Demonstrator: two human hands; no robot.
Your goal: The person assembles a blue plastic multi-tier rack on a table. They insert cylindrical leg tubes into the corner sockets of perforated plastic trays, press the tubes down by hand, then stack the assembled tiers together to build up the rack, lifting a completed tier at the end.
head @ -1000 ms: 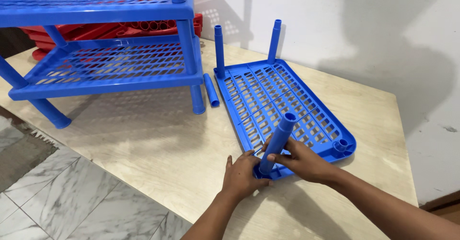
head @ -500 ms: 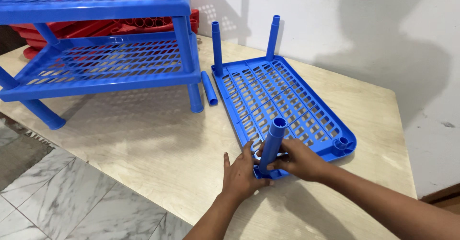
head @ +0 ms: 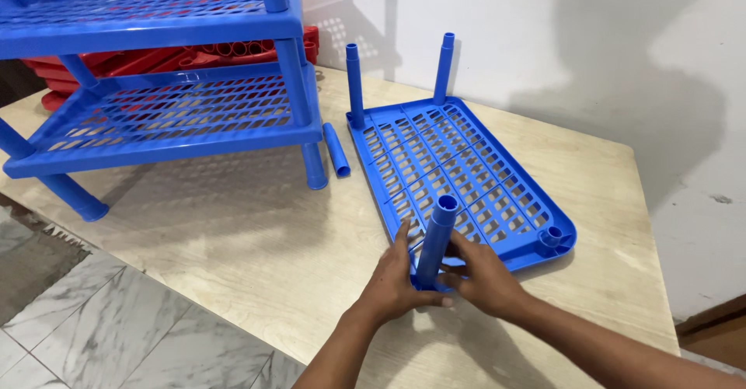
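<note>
A blue slotted plastic shelf tray [head: 466, 175] lies flat on the beige table [head: 256, 241]. Two blue tube legs [head: 355, 86] stand in its far corners. A third blue tube [head: 435, 240] stands nearly upright in the near left corner. My left hand [head: 398, 279] wraps the base of that tube from the left. My right hand [head: 483, 274] presses against the tube's base from the right, fingers on the tray corner. The near right corner socket [head: 551, 236] holds no tube.
An assembled blue two-tier rack [head: 163, 117] stands at the left of the table, with red plastic parts [head: 155, 59] behind it. One loose blue tube [head: 336, 149] lies between rack and tray. A white wall is behind; marble floor tiles [head: 70, 327] lie at lower left.
The tube in my hands has gone from leaning right to nearly upright in the near corner. Both hands have stayed around its base.
</note>
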